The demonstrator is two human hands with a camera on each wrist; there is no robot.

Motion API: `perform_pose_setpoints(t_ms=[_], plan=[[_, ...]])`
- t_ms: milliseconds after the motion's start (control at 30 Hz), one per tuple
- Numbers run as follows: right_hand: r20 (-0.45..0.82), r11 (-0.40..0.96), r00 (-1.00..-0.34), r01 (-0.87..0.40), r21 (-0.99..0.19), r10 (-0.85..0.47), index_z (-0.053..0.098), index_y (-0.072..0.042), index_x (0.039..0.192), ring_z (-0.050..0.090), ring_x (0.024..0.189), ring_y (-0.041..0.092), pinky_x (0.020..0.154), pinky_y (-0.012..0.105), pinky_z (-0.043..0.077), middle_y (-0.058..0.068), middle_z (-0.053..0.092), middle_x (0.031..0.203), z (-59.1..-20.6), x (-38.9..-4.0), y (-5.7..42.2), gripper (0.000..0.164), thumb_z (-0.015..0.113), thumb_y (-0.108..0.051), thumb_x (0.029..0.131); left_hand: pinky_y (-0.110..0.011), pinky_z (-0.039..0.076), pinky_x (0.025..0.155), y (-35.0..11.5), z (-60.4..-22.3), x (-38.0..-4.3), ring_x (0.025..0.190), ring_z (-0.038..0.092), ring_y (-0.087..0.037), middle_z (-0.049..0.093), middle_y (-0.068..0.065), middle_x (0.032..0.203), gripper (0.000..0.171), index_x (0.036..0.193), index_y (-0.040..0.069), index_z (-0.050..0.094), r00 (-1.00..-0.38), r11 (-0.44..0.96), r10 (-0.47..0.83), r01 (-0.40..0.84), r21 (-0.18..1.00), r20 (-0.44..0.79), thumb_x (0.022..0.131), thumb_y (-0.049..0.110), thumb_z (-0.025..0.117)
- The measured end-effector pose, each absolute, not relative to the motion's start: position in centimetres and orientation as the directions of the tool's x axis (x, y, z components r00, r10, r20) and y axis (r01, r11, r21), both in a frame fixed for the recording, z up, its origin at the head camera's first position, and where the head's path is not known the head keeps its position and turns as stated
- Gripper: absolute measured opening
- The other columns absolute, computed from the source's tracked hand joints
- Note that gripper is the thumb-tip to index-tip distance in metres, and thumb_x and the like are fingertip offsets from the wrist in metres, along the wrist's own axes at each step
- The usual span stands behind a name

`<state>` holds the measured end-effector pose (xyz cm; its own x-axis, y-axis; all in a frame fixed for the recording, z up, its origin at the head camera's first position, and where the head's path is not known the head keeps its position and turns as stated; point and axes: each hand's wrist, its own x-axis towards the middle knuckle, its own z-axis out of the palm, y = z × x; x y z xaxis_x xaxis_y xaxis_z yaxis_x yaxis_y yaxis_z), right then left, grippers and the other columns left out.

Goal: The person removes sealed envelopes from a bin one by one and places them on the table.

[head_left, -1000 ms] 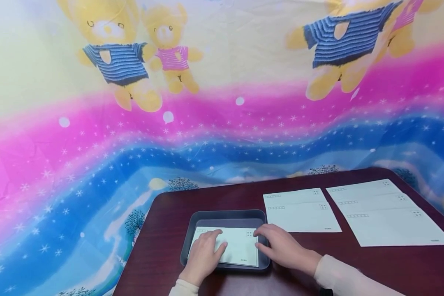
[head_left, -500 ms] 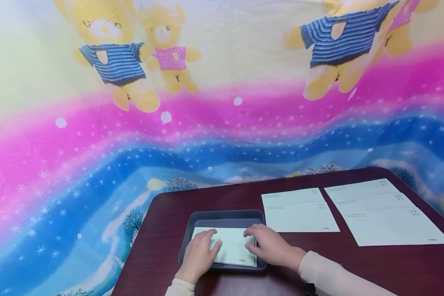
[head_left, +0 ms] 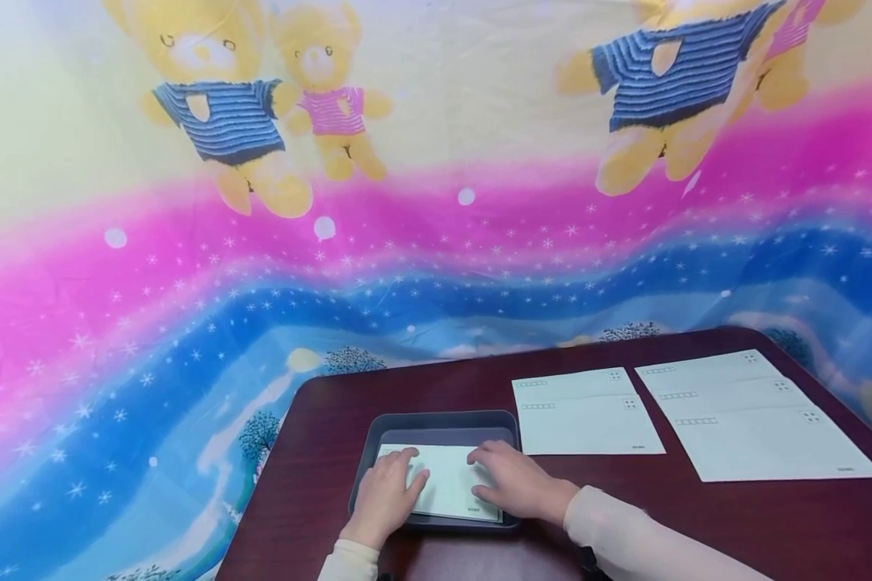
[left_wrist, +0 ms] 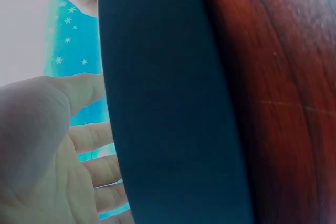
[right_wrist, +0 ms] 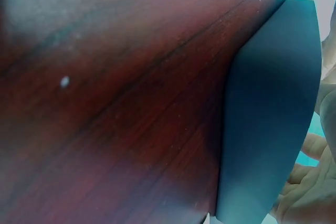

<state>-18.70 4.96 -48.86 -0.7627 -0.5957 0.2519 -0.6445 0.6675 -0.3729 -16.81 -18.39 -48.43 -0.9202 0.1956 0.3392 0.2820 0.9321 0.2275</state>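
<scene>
The right hand [head_left: 514,482] has just slid inward from the right rim of the tray [head_left: 443,436], so the envelopes [head_left: 446,484] now seem handled from both ends, the left hand [head_left: 387,492] covering the other. Each hand's grip is loose, thumb apart from fingers; the envelopes lie flat in the tray, under and between them, though I can't tell about contact.

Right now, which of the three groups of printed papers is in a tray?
The leftmost group, in the dark tray between left hand and right hand; the middle group and right group lie on the table.
</scene>
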Motion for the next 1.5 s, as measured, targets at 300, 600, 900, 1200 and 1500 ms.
perform_pose_setpoints(t_ms=[300, 600, 900, 1200, 1500], plan=[[0.207, 0.705, -0.784, -0.617, -0.348, -0.585, 0.058, -0.004, 0.121, 0.051, 0.114, 0.027, 0.096, 0.04, 0.042, 0.012, 0.057, 0.118, -49.4, -19.6, 3.9, 0.053, 0.07, -0.033, 0.078, -0.046, 0.05, 0.072, -18.6, -48.3, -17.0, 0.093, 0.063, -0.027, 0.068, -0.01, 0.1, 0.035, 0.109, 0.009, 0.067, -0.924, 0.934, 0.191, 0.274, 0.228, 0.331, 0.086, 0.034, 0.062], [0.187, 0.745, -0.805, -0.592, -0.307, -0.563, 0.058, -0.006, 0.122, 0.054, 0.107, 0.028, 0.094, 0.042, 0.043, 0.013, 0.059, 0.115, -49.8, -19.8, 3.3, 0.063, 0.076, -0.036, 0.07, -0.046, 0.051, 0.072, -18.5, -48.3, -16.9, 0.092, 0.064, -0.027, 0.068, -0.01, 0.1, 0.035, 0.109, 0.009, 0.067, -0.932, 0.936, 0.183, 0.263, 0.235, 0.313, 0.086, 0.034, 0.062], [0.229, 0.759, -0.813, -0.581, -0.292, -0.535, 0.059, -0.01, 0.122, 0.053, 0.102, 0.027, 0.089, 0.045, 0.041, 0.009, 0.057, 0.111, -50.1, -20.1, 3.0, 0.069, 0.081, -0.039, 0.063, -0.045, 0.051, 0.071, -18.5, -48.3, -16.8, 0.091, 0.064, -0.026, 0.069, -0.01, 0.1, 0.035, 0.109, 0.009, 0.067, -0.933, 0.935, 0.185, 0.264, 0.237, 0.31, 0.086, 0.035, 0.061], [0.312, 0.751, -0.848, -0.526, -0.399, -0.428, 0.063, -0.011, 0.118, 0.05, 0.091, 0.019, 0.081, 0.04, 0.043, 0.005, 0.059, 0.1, -49.9, -20.8, 2.9, 0.05, 0.077, -0.013, 0.07, -0.044, 0.051, 0.071, -18.5, -48.3, -16.7, 0.091, 0.064, -0.026, 0.069, -0.009, 0.101, 0.036, 0.111, 0.008, 0.067, -0.933, 0.931, 0.186, 0.267, 0.249, 0.307, 0.086, 0.034, 0.062], [0.292, 0.678, -0.869, -0.495, -0.544, -0.4, 0.065, -0.006, 0.111, 0.06, 0.089, 0.017, 0.076, 0.033, 0.051, 0.006, 0.064, 0.1, -49.4, -21.3, 3.2, 0.033, 0.069, -0.005, 0.078, -0.045, 0.051, 0.073, -18.4, -48.2, -16.7, 0.093, 0.064, -0.026, 0.068, -0.009, 0.104, 0.036, 0.112, 0.01, 0.066, -0.936, 0.933, 0.178, 0.259, 0.249, 0.305, 0.086, 0.034, 0.061]])
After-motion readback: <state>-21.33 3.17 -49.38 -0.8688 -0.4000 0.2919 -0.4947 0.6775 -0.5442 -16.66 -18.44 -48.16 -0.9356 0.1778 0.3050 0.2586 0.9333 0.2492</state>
